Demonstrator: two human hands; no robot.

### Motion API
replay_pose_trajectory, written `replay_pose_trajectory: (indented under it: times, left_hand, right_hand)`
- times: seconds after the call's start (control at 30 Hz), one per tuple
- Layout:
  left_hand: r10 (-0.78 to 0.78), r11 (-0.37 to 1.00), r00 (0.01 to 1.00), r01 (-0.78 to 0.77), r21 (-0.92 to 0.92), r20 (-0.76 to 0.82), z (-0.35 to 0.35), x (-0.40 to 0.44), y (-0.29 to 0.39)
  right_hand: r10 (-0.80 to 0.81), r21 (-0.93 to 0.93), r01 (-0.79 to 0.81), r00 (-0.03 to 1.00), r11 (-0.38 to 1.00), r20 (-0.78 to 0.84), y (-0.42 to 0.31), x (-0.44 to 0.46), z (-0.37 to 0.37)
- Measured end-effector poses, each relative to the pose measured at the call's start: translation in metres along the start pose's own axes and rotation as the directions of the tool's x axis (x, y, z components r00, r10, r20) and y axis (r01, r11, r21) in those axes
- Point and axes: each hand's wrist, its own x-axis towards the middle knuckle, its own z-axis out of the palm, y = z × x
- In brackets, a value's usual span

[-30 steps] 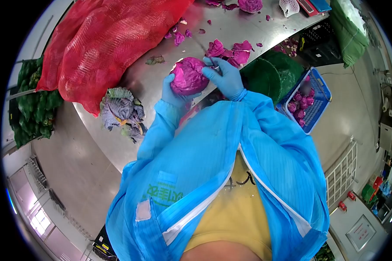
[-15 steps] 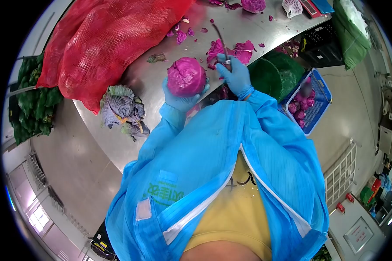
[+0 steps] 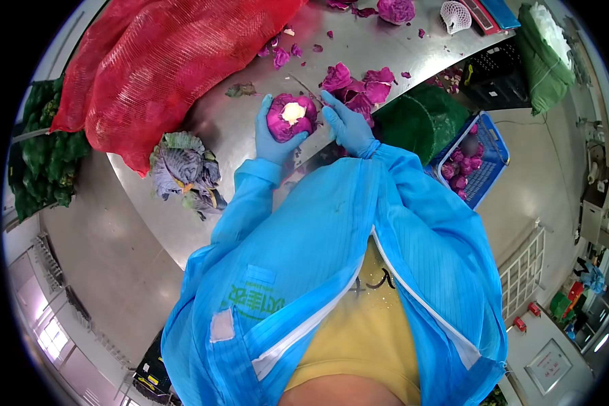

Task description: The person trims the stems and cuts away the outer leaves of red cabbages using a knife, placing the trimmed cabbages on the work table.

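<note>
The left hand (image 3: pixel 271 143) cups a purple cabbage (image 3: pixel 293 118), partly hiding it, while the right hand (image 3: pixel 348 128) grips a thin, partly concealed knife (image 3: pixel 306 86).

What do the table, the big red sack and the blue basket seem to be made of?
Table: bare metal, probably stainless steel, dull grey with soft, bright reflections.
Red sack: likely woven plastic netting; a fine mesh shows, with a slight sheen.
Blue basket: probably moulded plastic, smooth-looking, with rows of openings in its walls.
</note>
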Motion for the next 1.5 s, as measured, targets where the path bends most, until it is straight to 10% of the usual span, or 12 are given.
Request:
replay_pose_trajectory:
  times: [0.07, 0.4, 1.5]
  left_hand:
    - [0.120, 0.957, 0.992, -0.109, 0.267, -0.027, -0.001, -0.003, -0.016]
    - [0.060, 0.890, 0.998, -0.047, 0.454, -0.014, 0.005, -0.008, -0.002]
    - [0.067, 0.821, 0.997, -0.073, 0.566, 0.031, 0.017, -0.003, 0.015]
  right_hand:
    - [-0.070, -0.031, 0.070, 0.997, 0.997, -0.007, 0.018, 0.009, 0.010]
    - [-0.120, -0.234, 0.128, 0.992, 0.964, 0.047, 0.011, 0.011, 0.008]
    - [-0.066, -0.493, 0.098, 0.995, 0.864, 0.080, 0.000, 0.023, -0.014]
